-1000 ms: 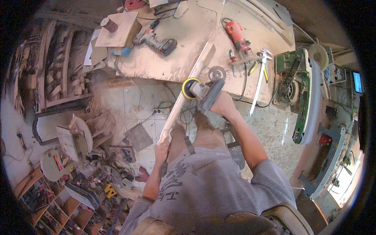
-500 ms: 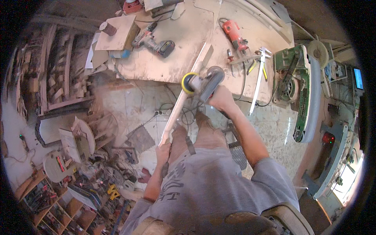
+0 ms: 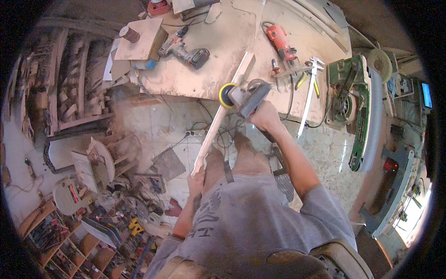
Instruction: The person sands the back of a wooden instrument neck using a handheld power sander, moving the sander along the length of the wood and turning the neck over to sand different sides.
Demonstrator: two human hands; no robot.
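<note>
A long pale wooden strip [image 3: 211, 135] slants from the workbench's front edge down toward my body. My left hand [image 3: 197, 182] is closed around its near end, while its far end lies on the bench. With my right hand [image 3: 265, 116] I grip a handheld power sander [image 3: 251, 98] by its body. The sander's round pad [image 3: 227, 96], dark with a yellow rim, stands on edge against the strip near the bench edge. I cannot tell whether the pad is spinning. My right fingers are partly hidden by the tool.
On the workbench [image 3: 209, 79] lie a cordless drill [image 3: 186, 51], a red corded power tool [image 3: 281, 42], pliers [image 3: 302, 80] and a caliper [image 3: 310, 97]. A green belt sander [image 3: 346, 97] stands at right. Cables [image 3: 223, 137] loop across the floor; shelves [image 3: 69, 251] hold clutter lower left.
The sander has moved slightly farther along the strip, away from me, and its body has turned a little. Both hands keep their grips. The whole view has shifted slightly.
</note>
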